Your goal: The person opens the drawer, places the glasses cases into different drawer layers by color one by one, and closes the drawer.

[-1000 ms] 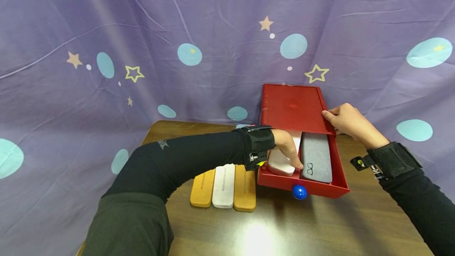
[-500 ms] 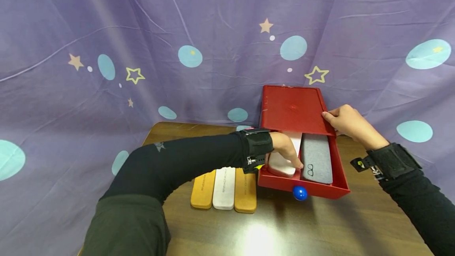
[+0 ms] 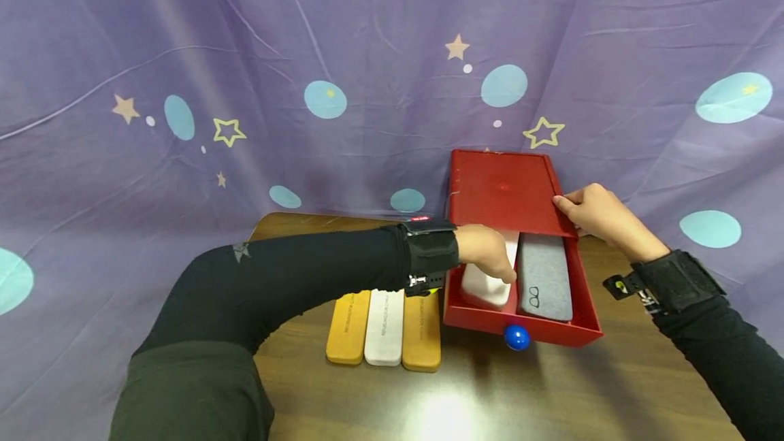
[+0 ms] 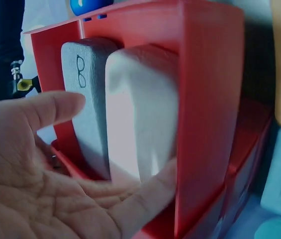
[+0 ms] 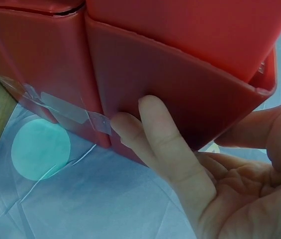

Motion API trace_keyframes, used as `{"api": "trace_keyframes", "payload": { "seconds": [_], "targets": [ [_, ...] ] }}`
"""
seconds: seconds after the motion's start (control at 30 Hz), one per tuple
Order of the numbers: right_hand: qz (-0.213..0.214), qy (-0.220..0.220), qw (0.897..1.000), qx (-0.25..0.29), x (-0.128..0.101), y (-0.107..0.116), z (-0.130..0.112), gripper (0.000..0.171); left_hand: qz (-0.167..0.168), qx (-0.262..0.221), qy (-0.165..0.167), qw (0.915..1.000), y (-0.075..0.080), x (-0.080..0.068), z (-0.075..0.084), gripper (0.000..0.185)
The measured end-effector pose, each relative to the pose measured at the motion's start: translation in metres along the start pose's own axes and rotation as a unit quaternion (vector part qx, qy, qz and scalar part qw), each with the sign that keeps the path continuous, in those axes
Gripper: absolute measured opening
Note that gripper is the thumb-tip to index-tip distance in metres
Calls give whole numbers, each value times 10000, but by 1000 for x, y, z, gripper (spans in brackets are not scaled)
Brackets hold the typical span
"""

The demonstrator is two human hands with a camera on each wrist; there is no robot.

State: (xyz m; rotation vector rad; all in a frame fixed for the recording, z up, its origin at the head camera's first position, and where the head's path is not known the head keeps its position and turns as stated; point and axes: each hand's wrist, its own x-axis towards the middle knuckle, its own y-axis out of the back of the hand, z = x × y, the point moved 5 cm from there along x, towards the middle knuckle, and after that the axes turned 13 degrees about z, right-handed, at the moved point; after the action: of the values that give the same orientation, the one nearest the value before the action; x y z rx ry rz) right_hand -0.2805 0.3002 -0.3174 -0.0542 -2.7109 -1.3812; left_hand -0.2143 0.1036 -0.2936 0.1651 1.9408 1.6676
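A red drawer point(image 3: 560, 337) with a blue knob point(image 3: 516, 337) is pulled out of a red cabinet point(image 3: 505, 190). Inside lie a white glasses case point(image 3: 486, 289) on the left and a grey one point(image 3: 542, 274) printed with a glasses outline. My left hand point(image 3: 485, 250) reaches over the white case. In the left wrist view its thumb point(image 4: 63, 107) stands apart, and its other fingers extend across the lower end of the white case point(image 4: 138, 99). My right hand point(image 3: 597, 208) holds the cabinet's right edge, thumb on top; in the right wrist view two fingers point(image 5: 157, 124) press its red side.
Left of the drawer, two yellow cases point(image 3: 349, 332) and a white case point(image 3: 384, 332) between them lie side by side on the wooden table point(image 3: 367, 403). A purple patterned curtain point(image 3: 367, 33) hangs right behind the cabinet. My left forearm crosses above the three cases.
My left hand has eased slightly left and back from the middle of the drawer, and its fingertips have lifted. The cases stay put. My right hand keeps its hold on the cabinet.
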Motion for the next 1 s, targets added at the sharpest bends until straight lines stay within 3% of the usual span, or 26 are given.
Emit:
{"api": "trace_keyframes", "payload": {
  "seconds": [0.13, 0.27, 0.33, 0.4, 0.47, 0.6, 0.87, 0.93, 1.0],
  "targets": [
    [-16, -27, 10000, 40, 0, -2, 0, 51, 418, 37, -646, 9970, 3, -8, -4, 28],
    [-3, -15, 10000, 13, 0, -1, 1, 51, 771, 159, -1327, 9880, 10, -18, -3, 29],
    [-3, -5, 10000, 8, 0, -1, 1, 51, 999, 307, -1720, 9795, 13, -25, 0, 32],
    [5, 6, 10000, -26, -1, 0, 1, 51, 1316, 535, -2200, 9651, 14, -32, 6, 35],
    [8, -13, 10000, -33, -1, 0, 1, 50, 1654, 774, -2705, 9452, 15, -39, 12, 38],
    [18, -52, 10000, -46, -1, 1, 1, 50, 2492, 1232, -3522, 8937, 13, -52, 22, 37],
    [-10, -22, 10000, -23, -2, 0, 1, 50, 3740, 1795, -4298, 8020, -3, -74, 29, 37],
    [13, -29, 10000, -8, -2, 0, 0, 50, 4032, 2161, -4436, 7707, -10, -80, 31, 40],
    [37, -42, 10000, 41, -2, 0, 0, 50, 4318, 2587, -4608, 7309, -19, -88, 33, 43]
  ]
}}
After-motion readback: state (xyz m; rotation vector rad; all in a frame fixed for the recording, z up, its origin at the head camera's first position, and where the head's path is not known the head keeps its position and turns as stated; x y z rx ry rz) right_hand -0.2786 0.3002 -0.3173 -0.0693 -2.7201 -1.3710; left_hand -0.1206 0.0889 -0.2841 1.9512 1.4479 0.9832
